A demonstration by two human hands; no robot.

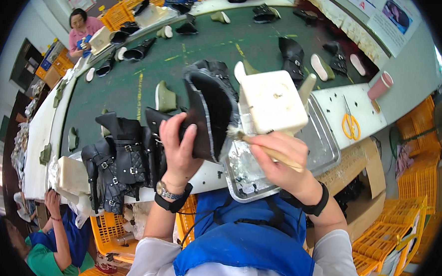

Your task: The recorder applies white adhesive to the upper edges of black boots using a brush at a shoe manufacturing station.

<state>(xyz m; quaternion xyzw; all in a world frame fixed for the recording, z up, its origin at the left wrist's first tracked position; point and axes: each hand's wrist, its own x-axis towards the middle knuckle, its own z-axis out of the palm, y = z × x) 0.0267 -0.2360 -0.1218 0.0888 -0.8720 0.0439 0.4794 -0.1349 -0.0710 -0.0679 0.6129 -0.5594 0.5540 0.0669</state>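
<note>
My left hand point(180, 141) grips a black boot upper point(202, 117) by its side and holds it up, with its wide opening turned to the right. In my right hand point(282, 156) is a brush point(267, 153) with a wooden handle. Its bristles touch the boot's pale inner edge. Just beyond the brush stands a white plastic container point(273, 101) on a metal tray point(332, 154), whose bottom is smeared with white residue. A pile of black buckled boot uppers point(125, 155) lies left of my left hand.
Orange-handled scissors point(350, 125) and a pink cup point(381, 85) are on the white ledge at right. A green conveyor belt point(118, 92) carries black uppers and green shoe forms point(166, 96). Co-workers sit at left point(58, 244) and far left point(81, 33). Orange crates point(388, 232) stand at lower right.
</note>
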